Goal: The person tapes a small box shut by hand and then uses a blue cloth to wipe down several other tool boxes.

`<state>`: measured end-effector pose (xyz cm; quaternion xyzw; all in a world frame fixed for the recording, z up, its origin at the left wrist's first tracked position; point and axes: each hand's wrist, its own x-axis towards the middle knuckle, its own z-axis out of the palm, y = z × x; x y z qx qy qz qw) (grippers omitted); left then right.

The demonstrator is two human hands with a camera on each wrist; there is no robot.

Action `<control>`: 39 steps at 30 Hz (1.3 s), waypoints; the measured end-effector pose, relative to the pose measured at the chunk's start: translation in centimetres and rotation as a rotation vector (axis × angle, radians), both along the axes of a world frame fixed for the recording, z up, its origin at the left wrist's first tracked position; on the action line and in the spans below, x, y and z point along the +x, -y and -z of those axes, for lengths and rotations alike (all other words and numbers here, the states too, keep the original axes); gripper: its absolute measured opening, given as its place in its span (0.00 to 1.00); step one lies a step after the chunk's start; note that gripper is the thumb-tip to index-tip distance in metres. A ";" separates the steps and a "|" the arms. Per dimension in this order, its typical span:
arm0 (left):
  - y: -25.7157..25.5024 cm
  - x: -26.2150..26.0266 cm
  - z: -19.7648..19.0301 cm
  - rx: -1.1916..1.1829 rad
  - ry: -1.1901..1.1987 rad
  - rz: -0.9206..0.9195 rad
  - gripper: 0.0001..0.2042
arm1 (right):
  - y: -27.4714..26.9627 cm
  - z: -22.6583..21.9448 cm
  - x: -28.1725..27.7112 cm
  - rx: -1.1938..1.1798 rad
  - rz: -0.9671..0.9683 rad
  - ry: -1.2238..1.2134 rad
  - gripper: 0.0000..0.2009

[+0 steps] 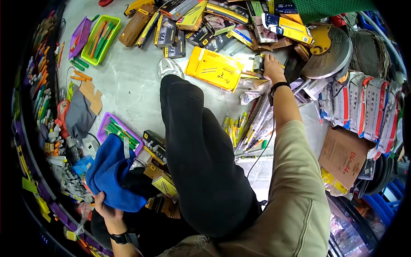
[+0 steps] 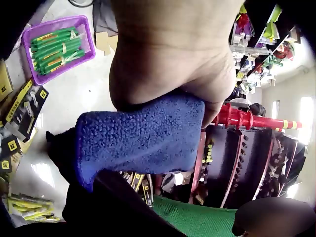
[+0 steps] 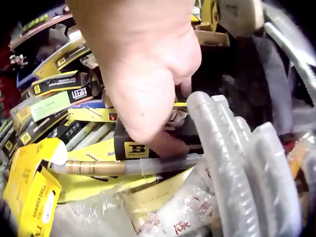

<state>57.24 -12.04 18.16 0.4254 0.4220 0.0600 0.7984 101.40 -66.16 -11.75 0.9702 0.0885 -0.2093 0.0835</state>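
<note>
A blue cloth (image 1: 112,173) hangs from my left hand (image 1: 106,209), which grips it by its lower edge in the head view. The left wrist view shows the cloth (image 2: 143,133) folded below the palm, most fingers hidden behind the hand. My right hand (image 1: 274,68) reaches far forward into a pile of packages and grips a small black-and-yellow box (image 1: 258,63). In the right wrist view one digit of the right hand (image 3: 148,94) lies along the front of that black box (image 3: 132,140). A clear tube with a tan section (image 3: 96,168) lies just in front.
Yellow and black tool boxes (image 1: 192,17) are heaped at the back, with a large yellow packet (image 1: 215,68) before them. Long plastic-wrapped rods (image 1: 259,124) and a circular cutting saw (image 1: 329,51) lie to the right. A purple basket (image 1: 102,128) holds green markers.
</note>
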 end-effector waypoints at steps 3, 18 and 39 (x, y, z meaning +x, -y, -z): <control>0.1 0.1 -1.0 -0.003 0.026 -0.065 0.29 | 0.8 -3.1 -0.5 0.128 -0.110 0.107 0.45; 10.0 1.4 -10.0 0.270 0.450 0.217 0.43 | -9.8 -38.1 -17.3 2.266 0.072 -0.472 0.34; 9.0 -6.8 -14.3 0.239 0.981 0.303 0.48 | -32.2 -46.1 -42.6 1.684 -0.141 -0.382 0.54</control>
